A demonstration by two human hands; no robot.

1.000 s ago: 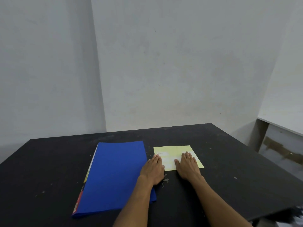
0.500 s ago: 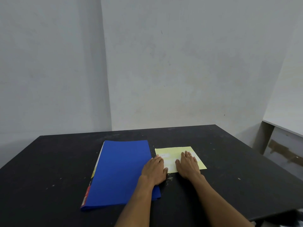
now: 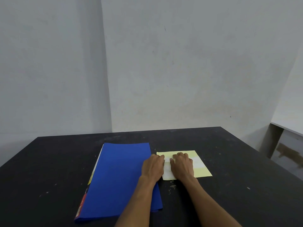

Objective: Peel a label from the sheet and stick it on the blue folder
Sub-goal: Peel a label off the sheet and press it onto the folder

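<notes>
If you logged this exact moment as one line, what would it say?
stage: picking at label | left hand: on label sheet edge | right hand: fingers curled on sheet | blue folder: closed, no label visible | black table

I see two pale grey walls meeting in a corner (image 3: 107,79) left of centre. The left wall (image 3: 49,71) looks slightly darker than the back wall (image 3: 188,71), which carries faint smudges and small dark specks. A black table (image 3: 49,177) fills the lower part of my view, its far edge close to the walls; its top is scuffed and dotted with pale flecks. At the far right I make out a white shelf (image 3: 288,128) with an open space under it, holding something brownish and blurred. The light is soft and even.
</notes>
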